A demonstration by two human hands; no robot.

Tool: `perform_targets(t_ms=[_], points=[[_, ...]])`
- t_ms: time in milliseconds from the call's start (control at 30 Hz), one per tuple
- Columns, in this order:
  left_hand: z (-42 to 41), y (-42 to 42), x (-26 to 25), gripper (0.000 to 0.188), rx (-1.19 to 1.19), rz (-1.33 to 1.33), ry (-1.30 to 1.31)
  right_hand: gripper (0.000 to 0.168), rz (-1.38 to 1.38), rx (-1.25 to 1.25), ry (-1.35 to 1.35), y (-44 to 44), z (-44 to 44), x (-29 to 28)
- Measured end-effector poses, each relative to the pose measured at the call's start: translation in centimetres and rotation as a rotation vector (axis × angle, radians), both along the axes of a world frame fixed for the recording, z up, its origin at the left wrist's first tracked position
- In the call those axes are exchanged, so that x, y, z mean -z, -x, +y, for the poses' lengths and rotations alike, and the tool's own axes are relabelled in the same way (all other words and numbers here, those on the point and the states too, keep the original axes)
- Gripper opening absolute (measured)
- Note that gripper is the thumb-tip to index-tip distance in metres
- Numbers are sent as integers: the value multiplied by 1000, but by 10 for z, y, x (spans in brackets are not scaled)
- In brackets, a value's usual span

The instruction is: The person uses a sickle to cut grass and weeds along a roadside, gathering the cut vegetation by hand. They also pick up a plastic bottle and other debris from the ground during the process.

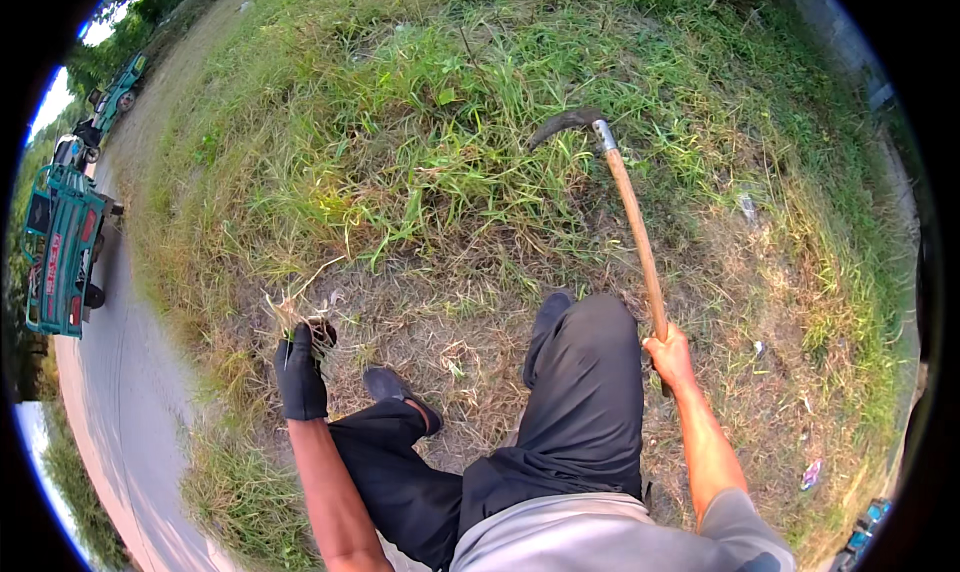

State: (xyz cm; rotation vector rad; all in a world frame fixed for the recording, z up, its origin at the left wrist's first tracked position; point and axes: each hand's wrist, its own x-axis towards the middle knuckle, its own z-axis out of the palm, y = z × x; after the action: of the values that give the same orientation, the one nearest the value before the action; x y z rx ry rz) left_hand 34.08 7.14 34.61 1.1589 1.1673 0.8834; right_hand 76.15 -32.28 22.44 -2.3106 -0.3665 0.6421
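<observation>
My right hand (670, 356) is bare and grips the lower end of a sickle's wooden handle (634, 219). The curved dark blade (566, 124) points left over the standing green grass (480, 152), joined to the handle by a metal socket. My left hand (301, 369), in a black glove, is closed around a small tuft of pulled grass (289, 311), with pale stems sticking out at the top. Under and between my feet lies short, dry, cut grass (480, 362). Whether the blade touches the grass cannot be told.
A paved road (142, 392) runs along the left, with a green cargo tricycle (64, 257) on it and more vehicles beyond. A heap of grass (244, 489) lies at lower left. Bits of litter (811, 474) lie at right. My dark shoes (390, 388) stand on the cut ground.
</observation>
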Motion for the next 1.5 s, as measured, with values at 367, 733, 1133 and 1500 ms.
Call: perform_targets(t_ms=[367,733,1133,1500], points=[[-13,-183,-70,19,354,324,-80,18,352,355,-117,-45,13,27],[-19,-219,-25,25,788,352,-207,19,371,585,-312,-25,29,-19],[-21,-201,-12,25,810,385,-141,20,300,492,-385,-26,-33,8],[-26,-259,26,24,874,591,-27,18,505,640,-311,-85,7,25]])
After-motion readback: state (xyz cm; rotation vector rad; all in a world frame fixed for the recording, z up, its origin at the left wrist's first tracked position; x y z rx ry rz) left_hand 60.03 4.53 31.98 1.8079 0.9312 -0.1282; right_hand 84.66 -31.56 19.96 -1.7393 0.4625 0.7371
